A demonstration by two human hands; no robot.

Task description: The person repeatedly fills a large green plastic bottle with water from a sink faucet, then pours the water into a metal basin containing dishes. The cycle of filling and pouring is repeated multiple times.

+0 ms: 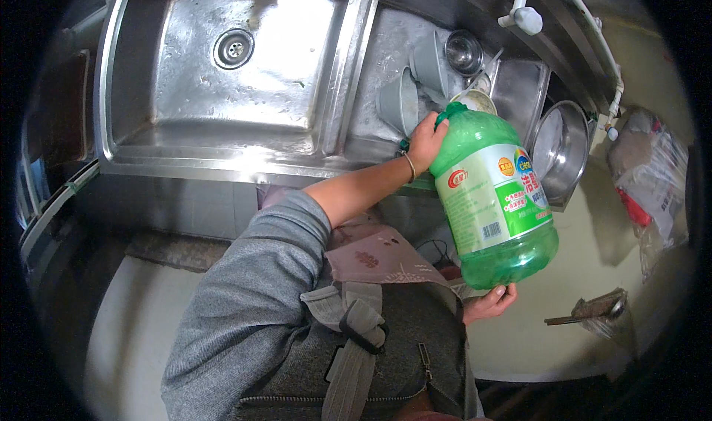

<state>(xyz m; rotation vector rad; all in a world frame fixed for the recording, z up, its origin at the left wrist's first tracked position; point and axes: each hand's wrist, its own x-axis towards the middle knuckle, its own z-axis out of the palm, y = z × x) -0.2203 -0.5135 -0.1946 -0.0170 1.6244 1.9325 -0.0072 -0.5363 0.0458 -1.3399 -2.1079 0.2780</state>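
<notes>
Tilted over the sink's front edge is a large green translucent plastic detergent jug (pixel 489 198), which bears a printed label. My left hand (pixel 425 143) is closed around its neck and handle end, pointing into the right basin. Under the jug's base are the fingers of my right hand (pixel 492 304), propping it up; the rest of that arm is mostly hidden. Below the neck, two grey bowls (pixel 399 101) (pixel 431 65) lie on their sides in the right basin (pixel 384 37). A light-coloured bowl (pixel 475 99) is partly covered by the jug.
A metal bowl (pixel 463 52) and a rectangular steel pan (pixel 517 90) sit deeper in the right basin. Beside them leans a large steel basin (pixel 562 143). A white tap (pixel 525 17) juts in above. The left basin (pixel 189 98) has a drain (pixel 233 49). Plastic bags (pixel 648 170) stand at right.
</notes>
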